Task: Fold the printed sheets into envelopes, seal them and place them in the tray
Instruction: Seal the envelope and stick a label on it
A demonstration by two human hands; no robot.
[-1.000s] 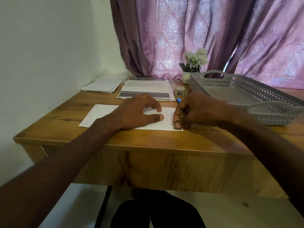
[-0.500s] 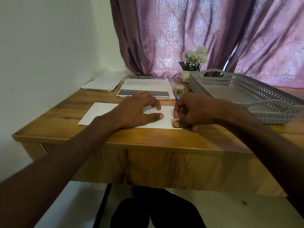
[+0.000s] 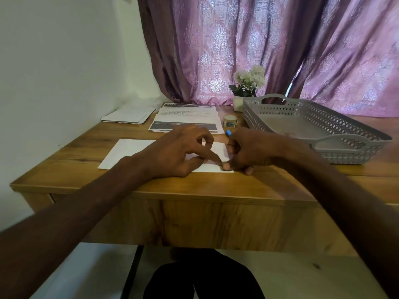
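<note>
**Sealing the envelope at the desk's front edge**

Nearest the camera, one white envelope [image 3: 133,151] lies flat along the front of the wooden desk [image 3: 194,186]. Both hands meet at its near right corner. The left hand [image 3: 177,154] rests on the paper with the index finger stretched out and pressing down at that corner, the other fingers arched above the sheet, gripping nothing. The right hand [image 3: 248,152] is curled, its thumb and fingertips pinched at the same spot; a small sticker or tape piece may sit under them, but it is too small to tell. A blue-tipped thing [image 3: 228,132], perhaps a pen or glue stick, pokes out behind this hand; whether the hand holds it is unclear.

The step in hand looks like sealing. The next move probably calls for rubbing the seal flat while the left hand keeps the envelope from sliding, then lifting the envelope rightward into the tray.

Counted, going back:
- one envelope in work
- one small roll [image 3: 230,121], likely stickers or tape, just behind the hands
- one stack of printed sheets [image 3: 185,120], several deep, the number unreadable
- one pile of white envelopes [image 3: 129,114] at the far left by the wall, number unclear
- one grey perforated tray [image 3: 323,117] at right, with no envelope visible inside
- one small potted flower [image 3: 247,87] against the purple curtain [image 3: 237,39]
</note>
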